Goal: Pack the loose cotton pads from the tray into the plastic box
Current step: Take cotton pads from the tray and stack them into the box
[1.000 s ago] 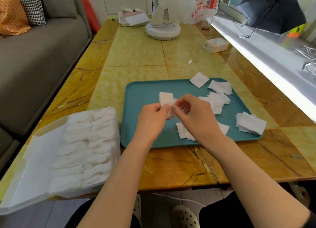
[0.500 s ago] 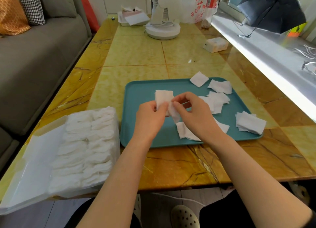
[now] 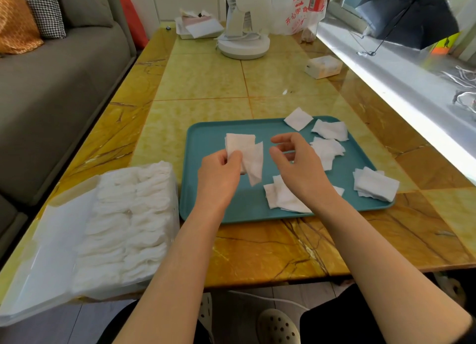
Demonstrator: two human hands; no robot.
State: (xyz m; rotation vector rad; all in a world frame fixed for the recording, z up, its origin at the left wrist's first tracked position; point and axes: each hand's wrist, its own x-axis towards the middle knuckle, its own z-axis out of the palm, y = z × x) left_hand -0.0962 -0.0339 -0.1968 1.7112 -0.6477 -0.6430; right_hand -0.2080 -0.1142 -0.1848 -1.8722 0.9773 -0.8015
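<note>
Right hand (image 3: 296, 163) has let go, fingers loosely apart; left hand (image 3: 221, 173) pinches pads (image 3: 244, 150), box (image 3: 123, 227) nearer left.

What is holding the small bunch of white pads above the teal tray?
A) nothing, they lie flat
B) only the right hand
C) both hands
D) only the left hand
D: the left hand pinches the cotton pads over the tray, while the right hand hovers beside them, apart, holding nothing.
</note>
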